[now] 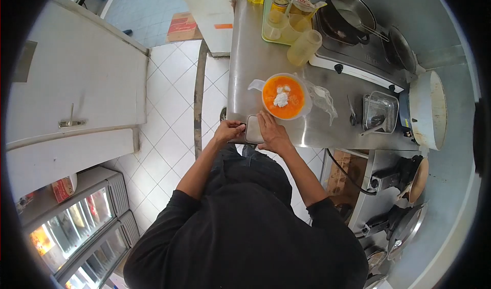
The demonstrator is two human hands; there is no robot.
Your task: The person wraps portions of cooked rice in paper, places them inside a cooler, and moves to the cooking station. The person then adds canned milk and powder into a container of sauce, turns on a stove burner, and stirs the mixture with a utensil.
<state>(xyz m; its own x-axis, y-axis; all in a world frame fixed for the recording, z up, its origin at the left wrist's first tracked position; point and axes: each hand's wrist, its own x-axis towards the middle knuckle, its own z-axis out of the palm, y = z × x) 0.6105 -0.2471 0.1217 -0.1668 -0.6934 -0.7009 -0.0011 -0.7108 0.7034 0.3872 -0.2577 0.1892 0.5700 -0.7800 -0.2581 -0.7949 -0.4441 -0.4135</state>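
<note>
Grip: my right hand [274, 134] lies extended over the container [253, 130]; whether my left hand [230, 131], alongside, pinches, I cannot tell.

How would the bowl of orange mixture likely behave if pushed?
The bowl probably feels fairly heavy, given the broad pool of orange mixture inside. It may slide readily on the smooth metal counter, and could slosh, having no lid.

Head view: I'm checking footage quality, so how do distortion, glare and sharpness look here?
Head view: wide-lens distortion, with black corners and a bowed edge on the wall at right; head view: pale glare streaks the steel counter beside the right hand, and the glass doors at lower left glow brightly; head view: neither that hand nor the left hand shows obvious motion blur.
</note>
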